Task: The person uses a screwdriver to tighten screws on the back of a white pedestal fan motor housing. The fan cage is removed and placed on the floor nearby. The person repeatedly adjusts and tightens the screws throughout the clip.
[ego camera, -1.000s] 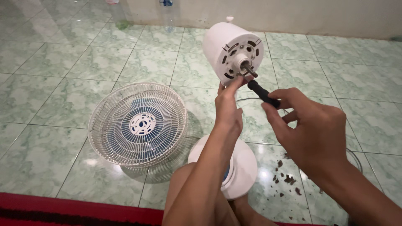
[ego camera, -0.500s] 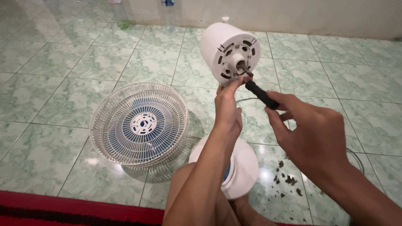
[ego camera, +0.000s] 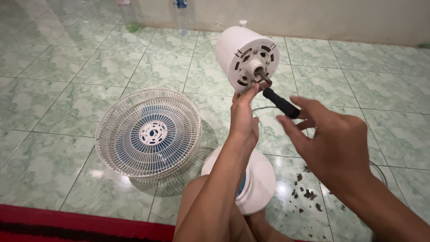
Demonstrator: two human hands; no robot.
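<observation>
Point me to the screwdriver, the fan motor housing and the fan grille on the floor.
screwdriver (ego camera: 281, 102), head view, on the middle of its black handle.
fan motor housing (ego camera: 230, 47), head view, on its white side shell.
fan grille (ego camera: 130, 134), head view, on the white wire ribs left of the hub.

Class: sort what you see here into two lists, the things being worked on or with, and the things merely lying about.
In use:
left hand
right hand
screwdriver
fan motor housing
fan base

Lying about:
fan grille
dark crumbs
red mat
bottle
</observation>
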